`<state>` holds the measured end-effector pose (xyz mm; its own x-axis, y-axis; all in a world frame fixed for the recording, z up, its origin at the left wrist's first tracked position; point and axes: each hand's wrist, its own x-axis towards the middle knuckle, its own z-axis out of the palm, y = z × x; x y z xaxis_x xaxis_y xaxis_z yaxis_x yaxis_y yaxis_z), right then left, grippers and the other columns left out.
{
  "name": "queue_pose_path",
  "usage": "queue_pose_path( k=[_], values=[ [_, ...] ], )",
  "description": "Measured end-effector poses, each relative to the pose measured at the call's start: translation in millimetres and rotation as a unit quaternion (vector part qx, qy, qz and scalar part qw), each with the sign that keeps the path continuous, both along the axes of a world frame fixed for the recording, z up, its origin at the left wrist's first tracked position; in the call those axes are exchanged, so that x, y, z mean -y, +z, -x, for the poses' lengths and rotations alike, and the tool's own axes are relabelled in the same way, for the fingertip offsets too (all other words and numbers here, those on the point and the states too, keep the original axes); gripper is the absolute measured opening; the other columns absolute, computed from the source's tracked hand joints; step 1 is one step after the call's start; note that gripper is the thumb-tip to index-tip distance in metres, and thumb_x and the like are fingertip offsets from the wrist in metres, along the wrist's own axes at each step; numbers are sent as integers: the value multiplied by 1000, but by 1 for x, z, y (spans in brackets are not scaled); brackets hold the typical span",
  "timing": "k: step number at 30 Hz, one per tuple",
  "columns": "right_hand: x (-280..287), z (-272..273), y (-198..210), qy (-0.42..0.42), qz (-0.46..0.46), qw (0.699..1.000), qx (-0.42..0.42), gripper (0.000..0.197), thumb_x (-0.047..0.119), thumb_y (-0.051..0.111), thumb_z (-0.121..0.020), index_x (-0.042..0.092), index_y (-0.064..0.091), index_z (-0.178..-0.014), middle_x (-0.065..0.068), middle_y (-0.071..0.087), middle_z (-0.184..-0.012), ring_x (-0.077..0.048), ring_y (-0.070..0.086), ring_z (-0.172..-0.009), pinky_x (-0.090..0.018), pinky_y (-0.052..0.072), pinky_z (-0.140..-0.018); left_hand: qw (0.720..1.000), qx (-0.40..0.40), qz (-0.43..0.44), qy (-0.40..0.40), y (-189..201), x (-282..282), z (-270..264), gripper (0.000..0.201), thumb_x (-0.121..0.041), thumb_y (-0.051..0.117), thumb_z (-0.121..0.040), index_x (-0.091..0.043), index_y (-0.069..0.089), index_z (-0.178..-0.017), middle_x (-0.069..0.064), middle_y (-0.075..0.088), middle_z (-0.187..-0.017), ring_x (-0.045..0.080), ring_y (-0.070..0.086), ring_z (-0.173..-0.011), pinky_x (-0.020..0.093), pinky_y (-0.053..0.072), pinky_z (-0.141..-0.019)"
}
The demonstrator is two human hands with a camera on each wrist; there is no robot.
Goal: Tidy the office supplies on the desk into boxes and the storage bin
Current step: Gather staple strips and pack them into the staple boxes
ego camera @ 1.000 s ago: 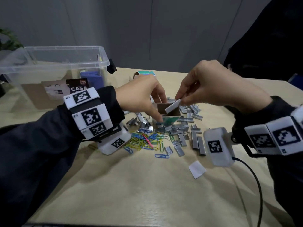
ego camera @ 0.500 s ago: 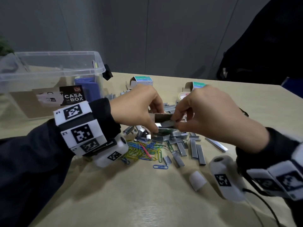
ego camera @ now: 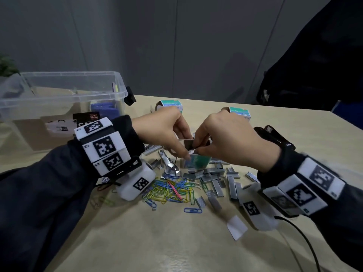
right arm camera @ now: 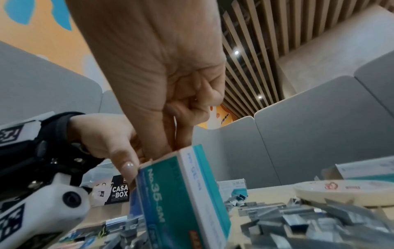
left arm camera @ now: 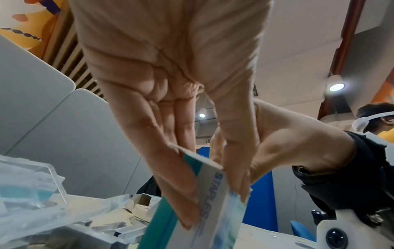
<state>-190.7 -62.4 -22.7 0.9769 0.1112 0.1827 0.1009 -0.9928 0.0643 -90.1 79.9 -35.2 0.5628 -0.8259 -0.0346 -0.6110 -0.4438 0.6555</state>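
A teal staple box [ego camera: 196, 161] stands on end on the desk among loose staples. My left hand [ego camera: 182, 148] pinches it between thumb and fingers. The left wrist view shows those fingers [left arm camera: 183, 210] on both sides of the box [left arm camera: 215, 235]. My right hand [ego camera: 198, 146] is at the box's open top, thumb and forefinger pinched on a staple strip [ego camera: 188, 144]. The right wrist view shows that strip only as a thin edge between the fingers [right arm camera: 181, 134], just above the box [right arm camera: 181, 193].
Loose staple strips [ego camera: 216, 183] and coloured paper clips [ego camera: 172, 191] lie in front of the box. A white paper scrap [ego camera: 236, 227] lies nearer me. Two more staple boxes [ego camera: 170, 105] [ego camera: 240, 112] stand behind. A clear storage bin [ego camera: 78, 91] sits back left, a tape roll [right arm camera: 341, 190] to the right.
My right hand has come down with the staple strip from above the box to its open top. The left hand has kept its hold on the box.
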Motion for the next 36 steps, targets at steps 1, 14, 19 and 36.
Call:
queue_pose_path(
  k=[1, 14, 19, 36],
  values=[
    [0, -1, -1, 1, 12, 1000, -5, 13, 37, 69, -85, 35, 76, -95, 5, 70, -91, -23, 62, -89, -30, 44, -62, 1000, 2, -2, -3, 0, 0, 0, 30, -18, 91, -60, -12, 75, -85, 5, 74, -78, 10, 65, -57, 25, 53, -59],
    [2, -2, 9, -1, 77, 997, 27, 17, 42, 71, -81, 35, 75, -96, 4, 70, -92, -27, 62, -86, -29, 41, -63, 999, -45, 2, 19, -2, 2, -6, 38, -13, 89, -62, 1, 72, -92, 12, 71, -70, 14, 64, -56, 30, 54, -63],
    [32, 11, 27, 11, 9, 1000, 13, 7, 34, 80, -75, 33, 73, -76, 17, 65, -67, -4, 57, -64, -25, 41, -58, 997, -68, 4, 28, -2, 3, -7, 38, -7, 84, -69, 8, 68, -101, 16, 73, -74, 16, 67, -58, 33, 58, -66],
    [47, 11, -11, 150, 183, 943, -234, 22, 17, 71, -73, 35, 70, -86, 17, 65, -83, 0, 57, -74, -22, 40, -54, 996, -85, -3, 17, -1, 1, -4, 30, -8, 80, -73, -1, 73, -101, 9, 73, -73, 13, 68, -64, 24, 58, -63]
  ],
)
